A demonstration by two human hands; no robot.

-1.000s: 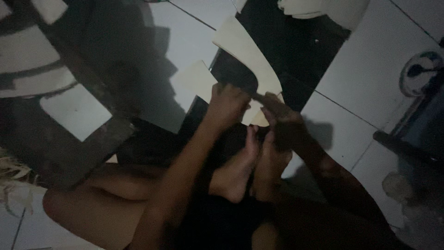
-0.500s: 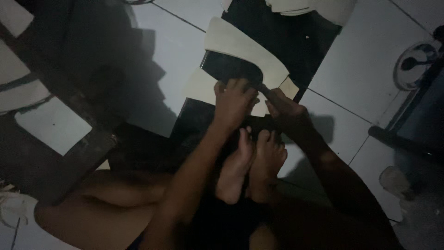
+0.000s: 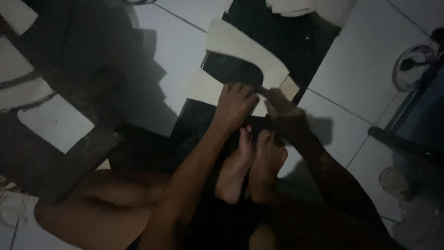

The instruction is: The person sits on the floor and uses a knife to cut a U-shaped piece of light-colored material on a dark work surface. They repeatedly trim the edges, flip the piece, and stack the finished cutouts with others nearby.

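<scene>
- While you sit on the white tiled floor (image 3: 351, 78), your left hand (image 3: 235, 105) lies flat, fingers together, pressing down on a dark oval sole-shaped piece (image 3: 233, 71).
- That dark piece rests on a cream sheet (image 3: 240, 46), itself lying across a black sheet (image 3: 296, 41) just ahead of your bare feet (image 3: 252, 162).
- Your right hand (image 3: 282, 107) sits just beside the left, fingers curled at the dark piece's edge; whether it pinches a tool you cannot tell in the dim light.
- More cream cut-outs (image 3: 55, 122) lie well apart to your left.
</scene>
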